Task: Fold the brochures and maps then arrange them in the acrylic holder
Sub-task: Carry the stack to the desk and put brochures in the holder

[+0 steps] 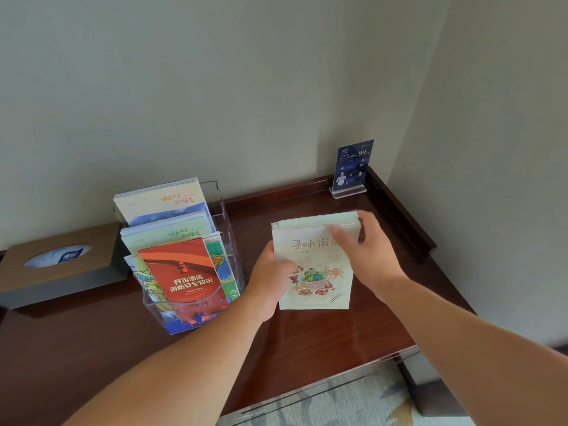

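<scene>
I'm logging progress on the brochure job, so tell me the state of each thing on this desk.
Acrylic holder: upright, brochures in three tiers.
Food brochure stack: folded, held in both hands, outside the holder.
Left hand: grips the stack's left edge.
Right hand: pinches the stack's top edge.
Tissue box: tissue showing.
Blue table sign: upright.

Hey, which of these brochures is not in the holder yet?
The pale brochure with the food basket drawing, held by the left hand and right hand; the others stand in the clear holder.

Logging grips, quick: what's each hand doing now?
Left hand: holds the left edge of the cream paper brochure stack with the food-basket drawing.
Right hand: pinches that stack's top right corner.
</scene>
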A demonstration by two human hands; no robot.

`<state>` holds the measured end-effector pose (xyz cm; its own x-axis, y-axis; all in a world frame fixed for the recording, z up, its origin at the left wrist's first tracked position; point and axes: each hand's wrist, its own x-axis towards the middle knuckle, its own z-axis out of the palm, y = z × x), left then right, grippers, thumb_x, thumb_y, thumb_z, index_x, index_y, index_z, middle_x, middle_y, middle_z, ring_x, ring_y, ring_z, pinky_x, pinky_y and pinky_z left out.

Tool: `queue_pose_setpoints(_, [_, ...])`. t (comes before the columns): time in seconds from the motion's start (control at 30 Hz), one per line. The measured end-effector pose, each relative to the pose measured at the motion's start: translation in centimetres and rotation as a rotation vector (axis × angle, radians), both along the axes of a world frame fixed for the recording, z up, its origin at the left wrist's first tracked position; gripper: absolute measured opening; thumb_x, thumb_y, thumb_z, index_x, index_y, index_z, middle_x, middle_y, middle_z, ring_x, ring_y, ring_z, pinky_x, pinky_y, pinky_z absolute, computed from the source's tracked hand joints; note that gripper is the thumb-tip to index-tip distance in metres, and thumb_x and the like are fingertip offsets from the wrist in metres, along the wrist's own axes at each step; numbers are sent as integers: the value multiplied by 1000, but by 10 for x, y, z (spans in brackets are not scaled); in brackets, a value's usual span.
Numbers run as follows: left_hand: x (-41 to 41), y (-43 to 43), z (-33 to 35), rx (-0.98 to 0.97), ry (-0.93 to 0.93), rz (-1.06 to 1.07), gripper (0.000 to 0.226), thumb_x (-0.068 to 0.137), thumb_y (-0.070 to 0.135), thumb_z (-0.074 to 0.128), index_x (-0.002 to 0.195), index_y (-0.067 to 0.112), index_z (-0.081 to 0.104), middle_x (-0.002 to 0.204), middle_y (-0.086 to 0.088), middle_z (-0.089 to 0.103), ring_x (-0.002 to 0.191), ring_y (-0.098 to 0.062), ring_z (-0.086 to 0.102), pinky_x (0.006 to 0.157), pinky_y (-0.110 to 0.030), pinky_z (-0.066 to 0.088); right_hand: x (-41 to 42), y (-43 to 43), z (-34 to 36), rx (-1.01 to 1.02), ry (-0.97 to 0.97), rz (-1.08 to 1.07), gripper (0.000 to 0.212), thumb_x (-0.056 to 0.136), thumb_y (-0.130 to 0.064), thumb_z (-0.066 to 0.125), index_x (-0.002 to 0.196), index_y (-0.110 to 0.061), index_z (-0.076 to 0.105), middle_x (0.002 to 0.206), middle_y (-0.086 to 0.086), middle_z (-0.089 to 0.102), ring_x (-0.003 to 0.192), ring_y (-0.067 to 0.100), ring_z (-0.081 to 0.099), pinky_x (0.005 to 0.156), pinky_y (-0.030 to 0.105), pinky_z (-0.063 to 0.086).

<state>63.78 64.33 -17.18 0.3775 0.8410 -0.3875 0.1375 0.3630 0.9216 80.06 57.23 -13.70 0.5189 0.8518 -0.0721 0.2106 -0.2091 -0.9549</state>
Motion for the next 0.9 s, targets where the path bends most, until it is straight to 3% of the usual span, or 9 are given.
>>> queue_pose_setpoints(0.1, [1,1,1,6,12,3,51,85,-8,50,120,28,55,118,3,65,104,-15,61,68,-29,49,1,10,13,58,-34,-29,25,94,-40,58,118,-40,51,107,-10,60,93,10,62,64,23,54])
queue_pose_setpoints(0.17, [2,2,1,10,21,2,50,85,-9,50,120,27,54,120,2,64,106,-15,60,70,-30,48,1,14,17,55,-42,-36,8,97,-32,55,102,-38,57,98,-9,61,86,11,61,53,15,46])
queue_pose_setpoints(0.27, [2,1,2,11,29,-1,50,86,-8,51,122,26,53,123,2,63,108,-17,59,69,-29,48,-1,16,18,47,-55,-52,14,97,-27,54,88,-37,58,88,-10,61,79,11,59,43,10,41])
queue_pose_setpoints(0.73, [-1,1,2,18,25,-27,47,88,-7,51,124,25,52,122,2,64,104,-14,61,72,-31,49,0,16,19,36,-79,-60,19,99,-24,52,85,-36,57,90,-10,60,84,14,60,54,21,45])
queue_pose_setpoints(0.9, [0,2,0,37,36,-53,46,89,-5,51,124,26,51,125,2,63,111,-18,60,87,-40,50,0,16,20,32,-83,-65,19,99,-24,52,85,-35,57,89,-11,60,83,13,59,53,20,44])
